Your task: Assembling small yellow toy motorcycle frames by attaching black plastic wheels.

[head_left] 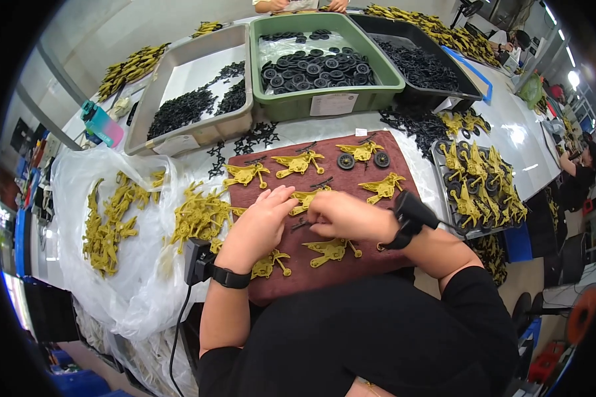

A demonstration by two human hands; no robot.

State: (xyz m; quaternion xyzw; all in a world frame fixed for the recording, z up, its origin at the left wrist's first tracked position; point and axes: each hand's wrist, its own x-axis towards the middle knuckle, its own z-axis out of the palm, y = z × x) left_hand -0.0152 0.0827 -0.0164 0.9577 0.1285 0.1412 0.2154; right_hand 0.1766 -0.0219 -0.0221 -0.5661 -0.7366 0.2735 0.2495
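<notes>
My left hand [263,217] lies over the left part of a dark red mat [391,248], fingers stretched out, beside a yellow toy motorcycle body [304,200]. My right hand [347,216] is curled, its fingertips pinched low over the mat's middle. A small black part [300,225] shows at those fingertips; whether they grip it is hidden. Several more yellow bodies lie spread on the mat, some with thin black pieces at the top. One body [359,151] at the far right has two black wheels [381,159] beside it.
Left of the mat lie a pile of yellow bodies [198,215] and a clear plastic bag [132,298] holding more. Behind stand a grey bin [134,135], a green bin [371,98] of wheels and a black bin [467,89]. A metal tray [444,192] of assembled pieces sits right.
</notes>
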